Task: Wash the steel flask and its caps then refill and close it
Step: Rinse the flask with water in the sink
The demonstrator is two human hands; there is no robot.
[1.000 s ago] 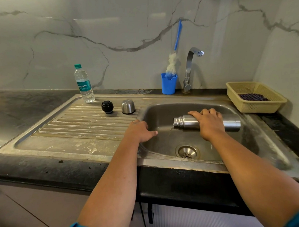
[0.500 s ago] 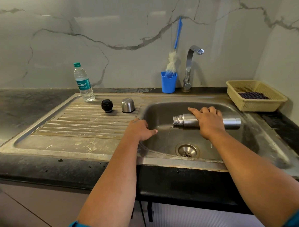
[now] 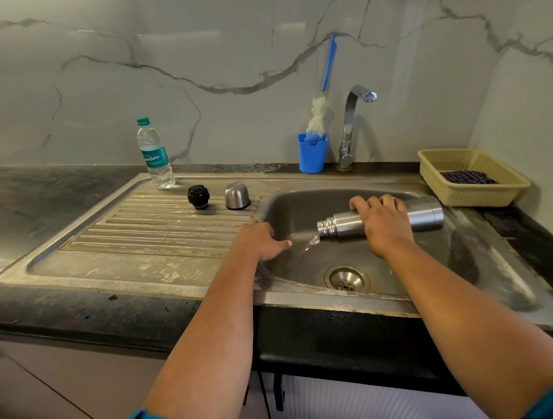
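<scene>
steel flask gripped sideways by right hand; left hand loose on sink rim.

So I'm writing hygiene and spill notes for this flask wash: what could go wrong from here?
1. The right hand grips the steel flask sideways, pouring over the sink; a wet steel body might slip and bang the basin.
2. The black inner cap and steel outer cap sit on the grimy-looking drainboard, so they may pick up dirt.
3. The left hand rests on the wet sink edge and could slide.
</scene>
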